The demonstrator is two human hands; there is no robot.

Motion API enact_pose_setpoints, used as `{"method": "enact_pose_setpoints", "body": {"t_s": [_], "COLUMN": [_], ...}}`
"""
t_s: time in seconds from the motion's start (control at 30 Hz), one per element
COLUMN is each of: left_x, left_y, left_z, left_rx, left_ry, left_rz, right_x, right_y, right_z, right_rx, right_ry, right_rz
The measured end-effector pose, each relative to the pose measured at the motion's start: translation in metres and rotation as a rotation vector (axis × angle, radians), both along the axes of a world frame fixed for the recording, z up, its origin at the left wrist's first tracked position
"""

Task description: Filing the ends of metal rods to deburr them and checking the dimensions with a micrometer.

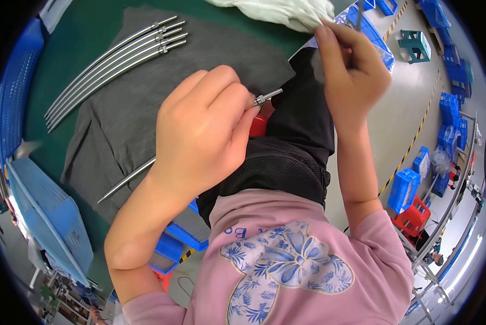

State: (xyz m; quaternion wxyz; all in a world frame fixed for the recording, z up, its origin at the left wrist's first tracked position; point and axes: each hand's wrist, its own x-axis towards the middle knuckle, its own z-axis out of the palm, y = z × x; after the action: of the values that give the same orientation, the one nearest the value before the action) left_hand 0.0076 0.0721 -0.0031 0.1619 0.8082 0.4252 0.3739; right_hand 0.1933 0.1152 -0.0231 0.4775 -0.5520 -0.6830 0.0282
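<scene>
My left hand [205, 130] is closed around a thin metal rod. The rod's fitting end [262, 99] sticks out past my thumb and fingertips. Its plain, tapered end [125, 180] shows beyond my wrist, over the grey cloth [229, 49]; the middle is hidden by my hand. My right hand [357, 67] is raised at the right, thumb and forefinger pinched on the edge of a white cloth [283, 12]. Several similar metal rods [115, 65] lie side by side on the grey cloth at the far left, fittings toward the far side.
The grey cloth covers part of a green tabletop [83, 51]. Blue perforated baskets [50, 208] stand along the left. My legs [302, 97] are below the table's edge. On the floor at the right are a green stool [415, 46], blue bins [404, 189] and a red stool [413, 216].
</scene>
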Motion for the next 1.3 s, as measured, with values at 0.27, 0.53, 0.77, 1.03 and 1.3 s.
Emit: {"method": "enact_pose_setpoints", "body": {"t_s": [0.27, 0.53, 0.77, 1.03, 1.3], "left_x": [0.003, 0.003, 0.001, -0.025, -0.105], "left_y": [0.0, 0.002, 0.004, -0.007, -0.07], "left_z": [0.0, -0.005, -0.005, 0.082, 0.192], "left_rx": [-0.001, 0.032, 0.03, 0.06, 0.343], "left_ry": [0.06, 0.056, 0.058, 0.041, -0.7], "left_rz": [0.012, -0.009, -0.013, 0.196, 0.487], "right_x": [-0.036, -0.023, 0.005, -0.007, -0.081], "right_y": [-0.047, -0.031, 0.028, 0.019, -0.047], "right_z": [-0.004, 0.009, 0.005, 0.017, 0.006], "right_rx": [-0.05, 0.025, 0.259, -0.044, -0.248], "right_ry": [0.2, 0.081, -0.168, 0.042, 0.88], "right_rz": [0.267, 0.223, 0.12, 0.292, 0.764]}}
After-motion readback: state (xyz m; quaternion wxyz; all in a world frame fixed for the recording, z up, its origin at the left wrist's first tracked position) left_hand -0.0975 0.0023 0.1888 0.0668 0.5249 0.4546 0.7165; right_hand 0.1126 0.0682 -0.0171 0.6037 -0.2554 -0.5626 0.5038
